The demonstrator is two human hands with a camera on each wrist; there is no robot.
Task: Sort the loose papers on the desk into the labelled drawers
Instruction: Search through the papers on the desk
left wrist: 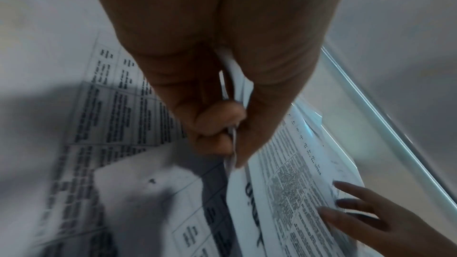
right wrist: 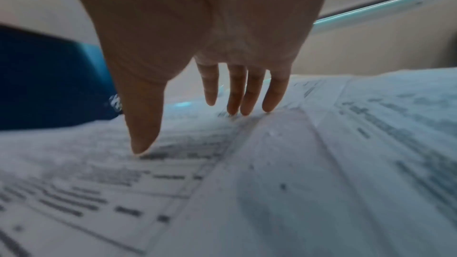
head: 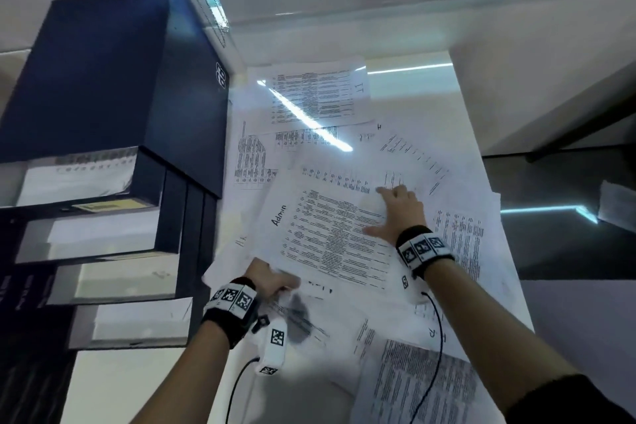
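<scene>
at the far left stands the dark blue drawer unit, its four drawers pulled out in steps with sheets already lying in them; any labels are too blurred to read. just beside it, on the white desk, the left hand pinches the near edge of a few sheets, thumb curled over the top and fingers beneath, as the left wrist view shows plainly. the top one is the sheet marked "admin", which slopes up from that grip across the heap of loose papers. further right, the right hand lies flat on the same sheet, fingers straight and slightly spread, fingertips touching the print. the likely trouble, as i judge it, is that the pinch takes more than one sheet, so a page of another category could ride into the admin drawer unchecked. if the right hand presses while the left pulls, the paper could crease or tear. dragging the sheet sideways could also sweep neighbours off the desk edge at the right, where several overhang already.
</scene>
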